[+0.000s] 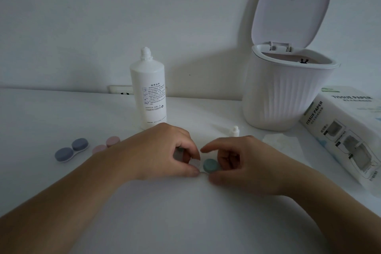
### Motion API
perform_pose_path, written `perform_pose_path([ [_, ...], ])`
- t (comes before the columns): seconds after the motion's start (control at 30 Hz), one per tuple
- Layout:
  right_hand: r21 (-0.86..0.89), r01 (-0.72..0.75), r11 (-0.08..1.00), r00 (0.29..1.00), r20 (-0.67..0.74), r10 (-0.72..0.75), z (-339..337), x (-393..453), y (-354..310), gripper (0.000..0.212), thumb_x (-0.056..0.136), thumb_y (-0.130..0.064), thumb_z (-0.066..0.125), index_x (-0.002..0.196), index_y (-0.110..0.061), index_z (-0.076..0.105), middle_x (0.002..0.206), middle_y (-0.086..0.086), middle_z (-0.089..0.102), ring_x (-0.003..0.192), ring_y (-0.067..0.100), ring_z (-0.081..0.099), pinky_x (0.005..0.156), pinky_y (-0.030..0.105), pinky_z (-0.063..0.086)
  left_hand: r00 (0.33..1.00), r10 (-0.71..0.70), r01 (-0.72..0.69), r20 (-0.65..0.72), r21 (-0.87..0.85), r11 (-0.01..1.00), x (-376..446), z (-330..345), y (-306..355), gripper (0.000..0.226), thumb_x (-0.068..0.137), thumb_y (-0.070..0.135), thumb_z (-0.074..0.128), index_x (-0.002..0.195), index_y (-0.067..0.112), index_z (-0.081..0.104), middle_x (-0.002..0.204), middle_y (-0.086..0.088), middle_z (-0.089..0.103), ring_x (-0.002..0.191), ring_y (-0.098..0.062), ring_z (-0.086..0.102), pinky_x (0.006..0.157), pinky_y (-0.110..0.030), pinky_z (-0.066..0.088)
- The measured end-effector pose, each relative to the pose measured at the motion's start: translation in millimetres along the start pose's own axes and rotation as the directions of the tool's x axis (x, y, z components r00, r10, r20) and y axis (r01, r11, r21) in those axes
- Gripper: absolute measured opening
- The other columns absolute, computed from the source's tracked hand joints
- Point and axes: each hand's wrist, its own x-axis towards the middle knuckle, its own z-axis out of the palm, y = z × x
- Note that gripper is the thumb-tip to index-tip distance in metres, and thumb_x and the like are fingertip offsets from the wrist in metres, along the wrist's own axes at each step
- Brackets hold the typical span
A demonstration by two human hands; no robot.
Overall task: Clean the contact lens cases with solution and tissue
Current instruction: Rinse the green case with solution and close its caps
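A green contact lens case [209, 166] lies on the white table between my hands. My left hand [162, 150] pinches the case's left end, its white base showing under the thumb. My right hand [245, 163] curls its fingers round the round green cap on the right side. A blue-grey lens case [71, 150] and a pink lens case [106, 145] lie at the left, both capped. The white solution bottle [148, 90] stands uncapped behind my left hand. Its small white cap [234, 131] stands apart on the table. A tissue [280, 142] lies flat at the right.
A white ribbed bin [286, 97] with its lid up stands at the back right. A tissue paper box [348, 134] lies at the right edge. A wall socket [121, 89] sits low on the wall behind the bottle.
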Motion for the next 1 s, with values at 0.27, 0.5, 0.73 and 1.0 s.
perform_pose_path([
  [0.27, 0.007, 0.015, 1.000, 0.998, -0.062, -0.014, 3, 0, 1, 0.018, 0.078, -0.037, 0.080, 0.094, -0.041, 0.072, 0.075, -0.017, 0.063, 0.061, 0.000, 0.054, 0.058, 0.013, 0.043, 1.000, 0.000, 0.000, -0.007, -0.002, 1.000, 3, 1, 0, 0.024, 0.077, 0.055, 0.078, 0.096, 0.040, 0.074, 0.092, 0.028, 0.063, 0.087, 0.001, 0.062, 0.073, -0.021, 0.050],
  [0.5, 0.002, 0.025, 1.000, 0.998, -0.065, -0.025, 3, -2, 0, 0.017, 0.081, -0.032, 0.079, 0.097, -0.035, 0.073, 0.078, -0.016, 0.063, 0.064, 0.000, 0.054, 0.060, 0.012, 0.043, 1.000, 0.005, -0.005, -0.023, 0.004, 1.000, 2, 3, -1, 0.032, 0.074, 0.060, 0.077, 0.099, 0.041, 0.074, 0.094, 0.028, 0.063, 0.089, 0.002, 0.062, 0.076, -0.023, 0.051],
  [0.73, -0.034, 0.024, 0.999, 0.998, -0.059, -0.026, -2, -3, 0, 0.019, 0.083, -0.033, 0.076, 0.101, -0.034, 0.073, 0.081, -0.014, 0.065, 0.071, 0.003, 0.057, 0.065, 0.016, 0.046, 0.944, 0.020, -0.024, -0.330, -0.008, 1.000, -5, -12, -15, 0.048, 0.064, 0.073, 0.067, 0.106, 0.048, 0.070, 0.103, 0.028, 0.057, 0.069, 0.000, 0.053, 0.064, -0.011, 0.039],
  [1.0, -0.031, 0.016, 0.999, 0.999, -0.043, -0.017, -2, -2, 2, 0.019, 0.081, -0.037, 0.076, 0.099, -0.036, 0.071, 0.080, -0.020, 0.061, 0.065, 0.001, 0.054, 0.060, 0.017, 0.045, 0.980, -0.088, 0.104, -0.178, 0.084, 0.991, 0, -3, -17, 0.045, 0.081, 0.050, 0.068, 0.126, 0.048, 0.063, 0.108, 0.042, 0.054, 0.083, -0.003, 0.059, 0.079, -0.028, 0.053],
])
